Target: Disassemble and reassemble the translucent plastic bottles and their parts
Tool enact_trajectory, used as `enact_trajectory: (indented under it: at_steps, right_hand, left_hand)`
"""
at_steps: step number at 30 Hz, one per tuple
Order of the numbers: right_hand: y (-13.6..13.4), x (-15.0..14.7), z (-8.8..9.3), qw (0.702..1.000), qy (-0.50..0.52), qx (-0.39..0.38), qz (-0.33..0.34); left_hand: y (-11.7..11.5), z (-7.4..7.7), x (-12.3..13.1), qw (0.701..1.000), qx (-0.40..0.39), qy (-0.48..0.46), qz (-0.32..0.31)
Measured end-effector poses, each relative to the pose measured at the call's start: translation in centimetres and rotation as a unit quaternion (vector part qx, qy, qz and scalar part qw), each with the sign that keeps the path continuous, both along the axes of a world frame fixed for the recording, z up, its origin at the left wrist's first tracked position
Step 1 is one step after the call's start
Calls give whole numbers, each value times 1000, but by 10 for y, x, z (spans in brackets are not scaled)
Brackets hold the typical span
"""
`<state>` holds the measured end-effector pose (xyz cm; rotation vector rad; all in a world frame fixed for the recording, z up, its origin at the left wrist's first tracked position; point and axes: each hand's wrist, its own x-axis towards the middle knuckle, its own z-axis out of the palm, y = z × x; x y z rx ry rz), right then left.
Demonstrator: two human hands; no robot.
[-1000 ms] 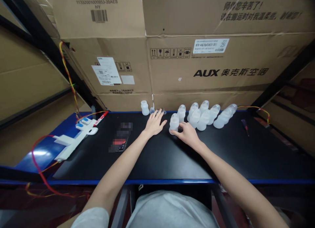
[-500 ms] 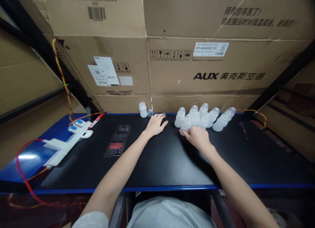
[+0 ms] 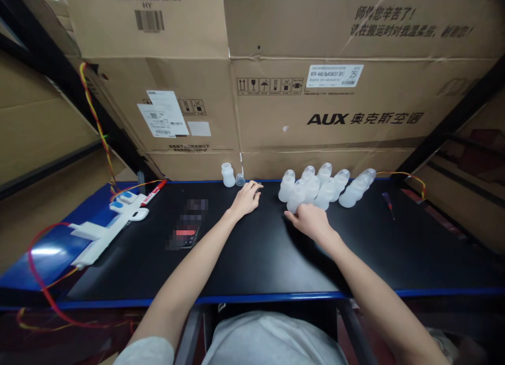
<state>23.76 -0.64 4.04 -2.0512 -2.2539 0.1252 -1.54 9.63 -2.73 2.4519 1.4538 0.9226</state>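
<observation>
Front bottle (image 3: pixel 296 193) stands upright on surface (image 3: pixel 252 254), just beyond right hand (image 3: pixel 312 218), the nearer one (fingers curled, thumb out; can't tell if gripping). Left hand (image 3: pixel 245 199): fingers loosely bent, grip unclear, just right of clear cap (image 3: pixel 240 180).

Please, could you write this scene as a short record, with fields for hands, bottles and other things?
Left hand: near table's back edge, fingers bent; grip unclear
Right hand: at the front clear-topped bottle; contact unclear
Open bottle: upright, beside a small clear cap
Far right: screwdriver, lying on black tabletop
Far left: white power strip
</observation>
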Motion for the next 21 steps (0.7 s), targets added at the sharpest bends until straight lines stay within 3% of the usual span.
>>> enact_trajectory:
  at_steps: [3,6,8,10,14,17,21]
  right_hand:
    - [-1,-4,-2,999,24,-7,26]
    - [-2,-10,-6,994,80,9,71]
    - [-2,-14,-12,984,135,42,110]
    - [-1,-18,-18,968,185,82,149]
    - [0,-24,-28,944,245,139,175]
    - [0,-26,-33,928,296,156,162]
    - [1,-25,-38,906,352,169,165]
  left_hand:
    - [-9,2,0,998,-5,-55,-20]
    - [-23,1,7,975,-49,-212,-52]
    - [-35,0,14,925,-126,-355,-57]
    - [-47,2,23,855,-217,-466,-66]
    - [-64,13,35,750,-326,-567,-97]
    - [-69,19,39,711,-347,-602,-105]
    - [-72,20,41,692,-358,-618,-107]
